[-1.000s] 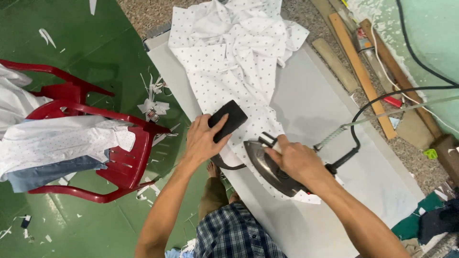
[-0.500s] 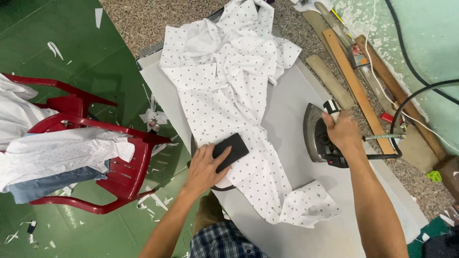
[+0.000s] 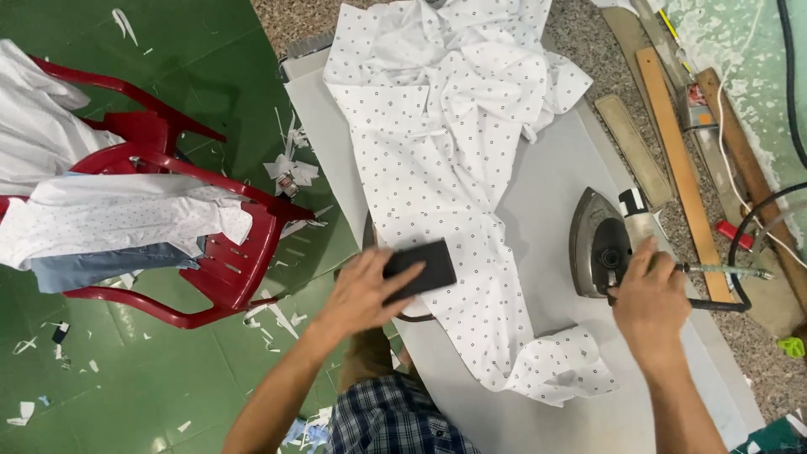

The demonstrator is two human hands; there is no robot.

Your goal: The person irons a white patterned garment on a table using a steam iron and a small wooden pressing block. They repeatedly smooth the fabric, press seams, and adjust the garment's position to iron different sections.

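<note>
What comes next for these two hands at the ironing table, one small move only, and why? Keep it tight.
Probably slide the left hand and its black block down the dotted white shirt toward the sleeve end. The iron is parked on bare grey table with the right hand at its rear, off the cloth, and the lower shirt looks rumpled near the cuff, so smoothing seems due first.

- Bright, even overhead light; colours read cleanly, no blown highlights.
- Soft short shadows under the red plastic chair (image 3: 210, 252) and beside the grey metal iron (image 3: 598, 244).
- Mild sheen on the glossy green floor (image 3: 168, 370).
- Left hand (image 3: 361, 294) slightly motion-blurred; right hand (image 3: 651, 307) softer too.
- Wide-angle stretch at frame edges.
</note>
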